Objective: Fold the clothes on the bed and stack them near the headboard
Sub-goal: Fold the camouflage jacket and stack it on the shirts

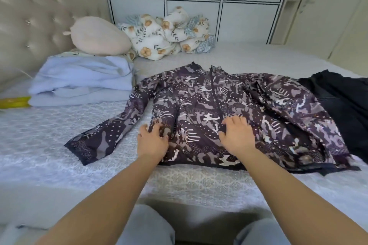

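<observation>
A folded pale blue stack (79, 81) is already set by the headboard (29, 26) at the frame's left. The patterned jacket (229, 109) is spread unfolded at centre on the bed (59, 155), and a black garment (342, 101) at right is untouched. The jacket's lower front is pressed by the left hand (153, 140) and right hand (237, 135), fingers loosely spread, nothing gripped.

The person has two bare arms with no sleeves showing. The left hand (152, 141) and right hand (237, 135) wear no gloves. The legs wear soft light grey trousers (151, 225).
</observation>
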